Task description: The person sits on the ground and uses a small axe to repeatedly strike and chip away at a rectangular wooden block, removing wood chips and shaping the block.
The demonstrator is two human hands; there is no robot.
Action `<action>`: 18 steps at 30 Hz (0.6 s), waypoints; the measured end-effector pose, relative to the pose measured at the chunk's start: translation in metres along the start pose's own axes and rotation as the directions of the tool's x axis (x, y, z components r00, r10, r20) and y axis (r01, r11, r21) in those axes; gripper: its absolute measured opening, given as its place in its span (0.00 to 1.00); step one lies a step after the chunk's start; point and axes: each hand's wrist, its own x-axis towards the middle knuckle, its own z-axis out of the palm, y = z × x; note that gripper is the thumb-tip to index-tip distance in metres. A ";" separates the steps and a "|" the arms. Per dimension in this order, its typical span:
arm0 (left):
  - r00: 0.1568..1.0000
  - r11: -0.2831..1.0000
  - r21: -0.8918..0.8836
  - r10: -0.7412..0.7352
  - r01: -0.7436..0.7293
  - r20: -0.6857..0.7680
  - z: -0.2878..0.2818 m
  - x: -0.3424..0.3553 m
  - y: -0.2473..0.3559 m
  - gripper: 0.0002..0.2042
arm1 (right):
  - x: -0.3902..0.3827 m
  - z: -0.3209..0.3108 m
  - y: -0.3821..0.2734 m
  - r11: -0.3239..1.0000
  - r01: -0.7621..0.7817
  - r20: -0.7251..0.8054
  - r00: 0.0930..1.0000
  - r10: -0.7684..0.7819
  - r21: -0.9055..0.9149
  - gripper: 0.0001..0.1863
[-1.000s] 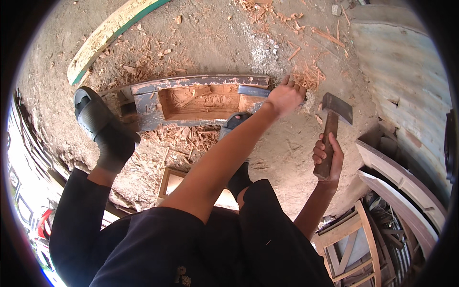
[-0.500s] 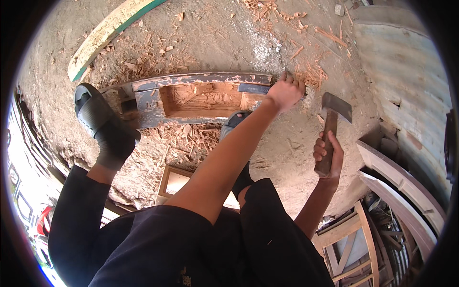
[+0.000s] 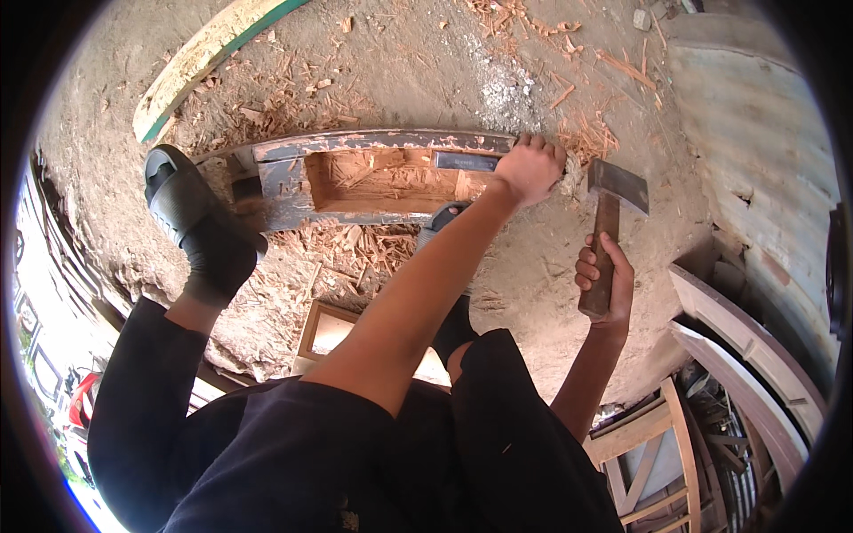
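Note:
A long wooden beam (image 3: 284,191) with worn grey paint lies on the ground, a rectangular hollow (image 3: 373,182) cut into it with raw wood and chips inside. My left hand (image 3: 530,169) is closed round the handle of a chisel, the handle hidden in my fist. The flat chisel blade (image 3: 466,161) points left, held low over the right end of the hollow. To the right, my right hand (image 3: 608,275) grips a hammer (image 3: 606,240) by its wooden handle. Its metal head is up, just right of my left fist and apart from it.
My left foot in a slipper (image 3: 182,204) is at the beam's left end; my other slipper (image 3: 440,218) is against its near side. Wood chips (image 3: 373,253) litter the dirt. A curved plank (image 3: 195,71) lies far left, metal sheeting (image 3: 746,133) and wooden frames (image 3: 640,435) at right.
The hammer has shifted slightly left, nearer my left fist. The chisel has moved slightly left along the hollow. The whole view has shifted a little.

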 end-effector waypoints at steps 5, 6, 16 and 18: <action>0.993 0.993 -0.066 0.095 -0.100 -0.067 -0.004 -0.003 0.011 0.13 | -0.004 -0.023 -0.002 0.996 0.059 -0.022 0.998 -0.057 0.061 0.11; 0.992 0.992 -0.066 0.108 -0.112 -0.070 -0.003 -0.005 0.008 0.14 | -0.007 -0.026 0.000 0.996 0.062 -0.037 0.998 -0.059 0.067 0.11; 0.991 0.987 -0.085 0.134 -0.135 -0.011 -0.004 -0.004 0.005 0.14 | -0.002 -0.034 -0.009 0.971 0.216 -0.148 0.969 -0.199 0.104 0.11; 0.992 0.988 -0.091 0.124 -0.121 0.026 -0.005 -0.004 0.005 0.14 | -0.003 -0.014 0.005 0.980 0.199 -0.166 0.967 -0.195 0.006 0.10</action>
